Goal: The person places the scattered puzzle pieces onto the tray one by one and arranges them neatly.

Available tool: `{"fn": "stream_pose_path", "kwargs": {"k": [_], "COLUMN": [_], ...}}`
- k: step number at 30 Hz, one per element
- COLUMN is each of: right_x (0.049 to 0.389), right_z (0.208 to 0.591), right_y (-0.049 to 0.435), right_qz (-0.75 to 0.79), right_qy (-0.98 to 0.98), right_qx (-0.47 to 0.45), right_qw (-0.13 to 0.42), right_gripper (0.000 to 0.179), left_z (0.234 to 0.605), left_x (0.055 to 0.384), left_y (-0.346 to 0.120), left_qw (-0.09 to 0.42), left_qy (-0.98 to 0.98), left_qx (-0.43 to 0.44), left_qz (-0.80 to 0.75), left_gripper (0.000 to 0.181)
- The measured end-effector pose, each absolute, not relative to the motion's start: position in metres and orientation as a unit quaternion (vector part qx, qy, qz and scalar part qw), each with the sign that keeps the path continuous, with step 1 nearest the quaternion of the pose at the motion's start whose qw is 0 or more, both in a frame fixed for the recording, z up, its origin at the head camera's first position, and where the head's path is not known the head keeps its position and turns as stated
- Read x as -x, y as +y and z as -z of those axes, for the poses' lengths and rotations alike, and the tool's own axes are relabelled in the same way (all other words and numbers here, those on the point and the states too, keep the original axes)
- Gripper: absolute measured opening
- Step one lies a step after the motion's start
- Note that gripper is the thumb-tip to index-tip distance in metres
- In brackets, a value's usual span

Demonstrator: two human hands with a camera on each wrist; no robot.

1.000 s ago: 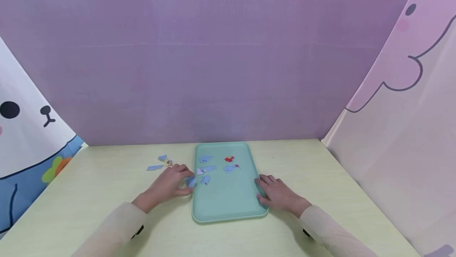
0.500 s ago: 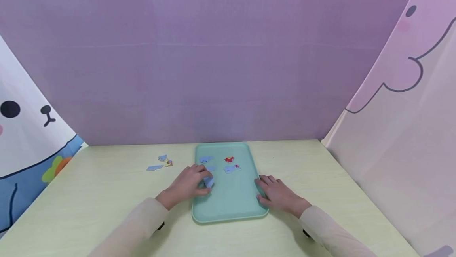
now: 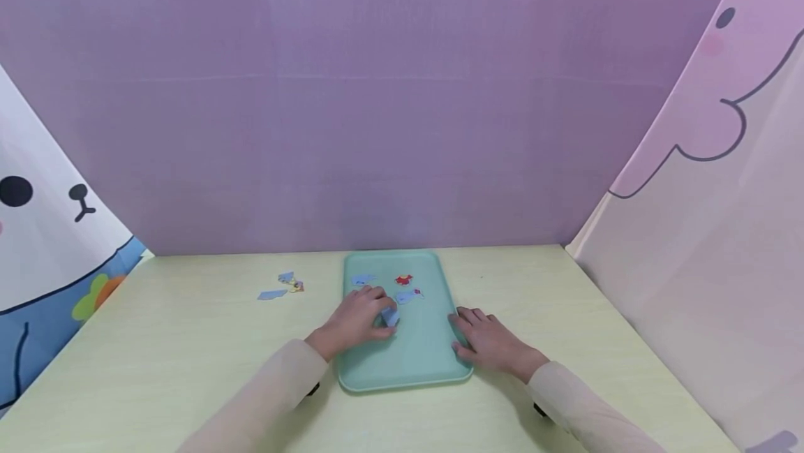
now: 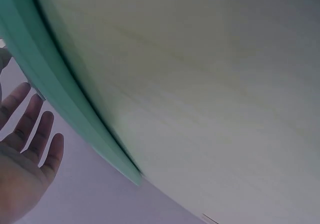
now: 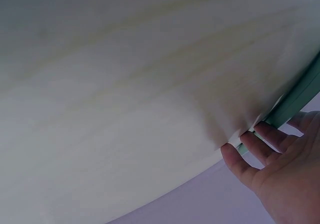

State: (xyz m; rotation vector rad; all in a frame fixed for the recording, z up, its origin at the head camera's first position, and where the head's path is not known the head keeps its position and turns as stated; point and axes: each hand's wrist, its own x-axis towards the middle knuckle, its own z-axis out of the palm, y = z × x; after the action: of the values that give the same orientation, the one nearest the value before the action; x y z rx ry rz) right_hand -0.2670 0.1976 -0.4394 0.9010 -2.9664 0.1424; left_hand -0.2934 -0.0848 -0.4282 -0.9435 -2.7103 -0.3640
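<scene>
My left hand (image 3: 356, 320) is over the left half of a mint-green tray (image 3: 414, 366), pinching a flat, irregular light-blue piece (image 3: 390, 316) like a jigsaw piece between thumb and fingers. Past that hand, a blue piece (image 3: 363, 279), a red piece (image 3: 404, 279) and a blue piece with a red spot (image 3: 409, 296) lie in the tray; the hand covers the area closer in. My right hand (image 3: 493, 347) rests at the tray's right rim with its fingers loosely extended. In the right wrist view its fingertips touch the table beside the rim. The left wrist view hides the held piece.
Left of the tray, a long blue piece (image 3: 272, 294), a small blue piece (image 3: 286, 277) and a yellowish piece (image 3: 295, 287) lie close together on the pale wooden table (image 3: 188, 341). A purple wall panel (image 3: 402, 104) stands behind, with printed cloths at both sides.
Carrying the blue piece, my left hand has moved right from the tray's left rim to over the tray, covering pieces there. The right hand stays put.
</scene>
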Motion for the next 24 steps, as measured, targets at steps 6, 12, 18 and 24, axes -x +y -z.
{"fn": "stream_pose_path", "kwargs": {"k": [6,12,18,24], "right_x": [0.267,0.267,0.268,0.267], "right_z": [0.439,0.440,0.439,0.439], "right_y": [0.198,0.198,0.198,0.198], "right_qz": [-0.047,-0.044,-0.045,-0.045], "right_qy": [-0.955,-0.954,-0.952,-0.952], "right_qx": [-0.294,-0.295,-0.301,-0.302], "right_qw": [0.020,0.021,0.027,0.031], "right_gripper": [0.054,0.054,0.053,0.053], "left_z": [0.427,0.426,0.425,0.425], "left_x": [0.296,0.299,0.302,0.304], "left_y": [-0.075,-0.065,-0.058,-0.051], "left_qw": [0.121,0.112,0.091,0.083], "left_qy": [-0.929,-0.935,-0.941,-0.945], "left_qx": [0.326,0.320,0.311,0.304], "left_qz": [0.125,0.104,0.096,0.087], "left_gripper": [0.031,0.033,0.035,0.037]}}
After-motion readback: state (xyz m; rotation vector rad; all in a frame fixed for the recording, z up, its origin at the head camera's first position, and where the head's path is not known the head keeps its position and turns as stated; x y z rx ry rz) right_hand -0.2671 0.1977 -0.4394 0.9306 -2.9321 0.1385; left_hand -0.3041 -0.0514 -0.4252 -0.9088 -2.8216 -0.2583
